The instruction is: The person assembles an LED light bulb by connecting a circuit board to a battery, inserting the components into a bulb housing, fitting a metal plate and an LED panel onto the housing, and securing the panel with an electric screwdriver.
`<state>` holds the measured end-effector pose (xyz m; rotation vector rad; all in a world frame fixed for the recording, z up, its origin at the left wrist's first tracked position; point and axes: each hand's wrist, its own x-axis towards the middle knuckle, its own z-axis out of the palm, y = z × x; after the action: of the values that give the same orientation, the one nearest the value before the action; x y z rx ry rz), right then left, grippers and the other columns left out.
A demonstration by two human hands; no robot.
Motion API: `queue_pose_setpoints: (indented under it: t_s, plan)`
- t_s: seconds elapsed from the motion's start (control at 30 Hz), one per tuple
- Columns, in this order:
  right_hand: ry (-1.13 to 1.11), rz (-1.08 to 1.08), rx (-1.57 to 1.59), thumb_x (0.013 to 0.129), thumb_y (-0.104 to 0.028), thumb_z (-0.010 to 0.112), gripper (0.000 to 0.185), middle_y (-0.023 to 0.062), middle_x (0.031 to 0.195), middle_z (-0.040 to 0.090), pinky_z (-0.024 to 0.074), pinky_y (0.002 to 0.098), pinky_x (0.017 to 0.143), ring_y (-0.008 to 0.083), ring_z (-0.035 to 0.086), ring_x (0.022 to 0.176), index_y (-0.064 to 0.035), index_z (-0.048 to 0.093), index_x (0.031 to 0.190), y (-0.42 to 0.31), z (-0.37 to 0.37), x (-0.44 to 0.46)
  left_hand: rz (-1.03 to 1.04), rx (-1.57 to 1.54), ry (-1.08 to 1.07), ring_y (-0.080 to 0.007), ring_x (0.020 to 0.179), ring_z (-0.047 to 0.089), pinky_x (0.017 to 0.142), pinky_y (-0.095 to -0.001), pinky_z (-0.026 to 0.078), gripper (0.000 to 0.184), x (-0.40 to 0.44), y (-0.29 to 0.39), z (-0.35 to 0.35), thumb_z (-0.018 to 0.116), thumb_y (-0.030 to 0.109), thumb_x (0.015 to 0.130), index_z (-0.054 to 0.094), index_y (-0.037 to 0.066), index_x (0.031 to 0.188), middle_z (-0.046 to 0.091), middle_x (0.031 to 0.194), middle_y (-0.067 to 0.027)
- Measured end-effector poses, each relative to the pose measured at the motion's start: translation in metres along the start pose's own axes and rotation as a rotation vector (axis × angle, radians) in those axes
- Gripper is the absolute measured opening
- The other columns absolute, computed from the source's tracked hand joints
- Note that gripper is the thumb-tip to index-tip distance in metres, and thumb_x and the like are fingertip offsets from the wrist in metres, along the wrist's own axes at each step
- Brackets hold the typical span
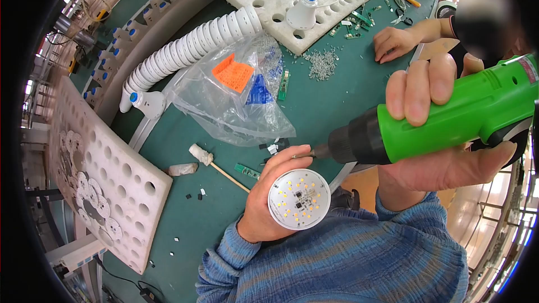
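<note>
My left hand (258, 207) is wrapped round an LED bulb body (299, 199), its round white board with small yellow LEDs turned up toward me. My right hand (418, 173) grips a green electric screwdriver (443, 118) with a black nose, held level and pointing left. The tip of the screwdriver is right by the fingertips of my left hand, above the board's rim. Whether a screw sits at the tip or between those fingers is too small to tell. A wooden-handled stick with a white wrapped head (201, 155) lies left of my left hand.
A clear plastic bag (208, 106) with an orange label lies ahead, beside stacked white cups (193, 50). White foam boards with holes (269, 0) stand behind and left (132, 191). Small screws (321, 64) are heaped near a co-worker's hand (396, 42). Green circuit strips (247, 171) lie about.
</note>
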<state>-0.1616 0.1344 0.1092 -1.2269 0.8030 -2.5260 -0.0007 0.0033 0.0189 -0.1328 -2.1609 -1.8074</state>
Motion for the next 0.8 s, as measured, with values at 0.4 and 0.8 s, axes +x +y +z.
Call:
queue_pose_setpoints:
  t_s: [0.4, 0.8]
  plan:
    - [-0.041, 0.011, 0.035, 0.081, -0.057, 0.061, 0.082, 0.0075, 0.095, 0.044, 0.038, 0.0331, 0.066, 0.0174, 0.048, 0.073, -0.001, 0.036, 0.135, -0.006, 0.004, -0.002, -0.182, -0.161, -0.04, -0.018, 0.107, 0.059, 0.094, -0.0298, 0.044, 0.076, -0.004, -0.001, 0.005, 0.079, 0.0, 0.059, 0.048, 0.002, 0.129, 0.061, 0.116, -0.0087]
    - [-0.173, 0.067, 0.029, 0.079, -0.057, 0.062, 0.084, 0.0078, 0.095, 0.046, 0.0404, 0.0331, 0.064, 0.0182, 0.05, 0.071, -0.0019, 0.033, 0.136, 0.008, 0.006, -0.004, -0.214, -0.177, -0.11, -0.0197, 0.106, 0.061, 0.092, -0.031, 0.046, 0.077, -0.006, -0.001, 0.004, 0.078, 0.001, 0.061, 0.046, 0.002, 0.13, 0.062, 0.116, -0.0105]
